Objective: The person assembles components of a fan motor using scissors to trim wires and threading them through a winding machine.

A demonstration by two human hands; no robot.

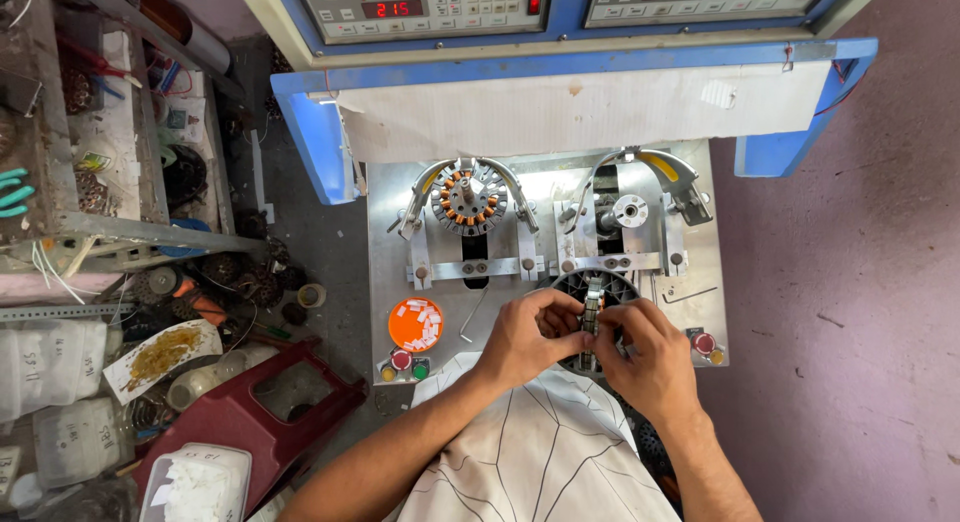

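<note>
The stator core (pixel 592 317), a round dark part with a metal lamination stack, is sitting at the front of the right winding station on the metal machine plate (pixel 690 282), held edge-on between both hands. The left hand (pixel 525 337) is gripping its left side, fingers closed on it. The right hand (pixel 650 362) is clamping its right side, fingers curled over the rim. A wound stator (pixel 469 197) with copper coils is sitting on the left station. An orange dish (pixel 415 324) of white slips is lying near the left hand.
</note>
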